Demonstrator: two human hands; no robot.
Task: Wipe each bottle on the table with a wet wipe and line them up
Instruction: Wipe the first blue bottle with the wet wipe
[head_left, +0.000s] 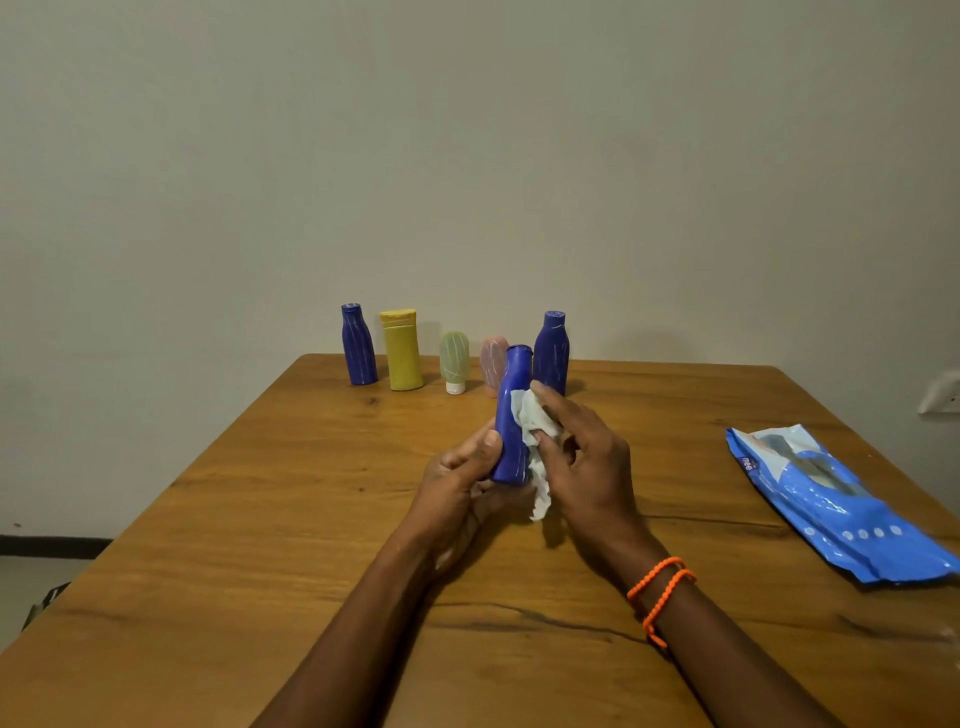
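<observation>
Wooden table (260, 493); upright blue bottle (511, 415), uncapped.

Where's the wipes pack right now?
In the head view the wipes pack lies flat near the table's right edge, to the right of the right hand, apart from the bottles.

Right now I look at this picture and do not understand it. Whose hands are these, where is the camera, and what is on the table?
There is no machine here. A person wears a camera on the head, so you see their own arms from above. The left hand grips a blue bottle near its base. The right hand presses a white wet wipe against it. Five more bottles stand in a row at the far edge of the wooden table. A blue pack of wipes lies at the right.
</observation>
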